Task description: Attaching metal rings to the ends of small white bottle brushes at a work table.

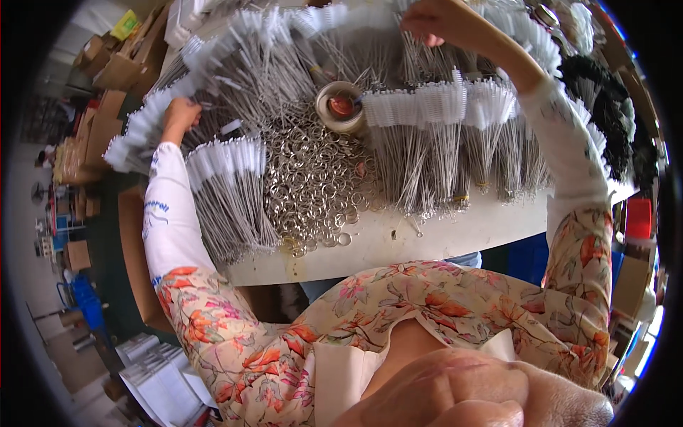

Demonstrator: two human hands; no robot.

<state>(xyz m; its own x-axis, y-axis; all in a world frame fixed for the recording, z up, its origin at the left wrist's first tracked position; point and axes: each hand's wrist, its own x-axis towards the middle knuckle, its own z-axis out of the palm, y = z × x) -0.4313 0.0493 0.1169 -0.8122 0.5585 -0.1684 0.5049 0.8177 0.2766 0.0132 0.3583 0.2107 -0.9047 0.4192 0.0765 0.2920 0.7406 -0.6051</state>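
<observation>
Bundles of straw-cleaning brushes with white bristles and thin wire stems cover the table. My left hand is at the far left among brushes, its fingers curled in; what they hold, if anything, is hidden. Nearer to me lies a bundle of brushes, bristles pointing away. My right hand is stretched over the far brushes, fingers bent downward, their tips partly hidden. Between the bundles spreads a heap of loose metal rings. Behind the heap sits a round container with something orange-red inside.
More brush bundles stand along the table's right half, with black-bristled brushes at the far right. The white table edge runs close to my body. Cardboard boxes are stacked at left; a red bin is at right.
</observation>
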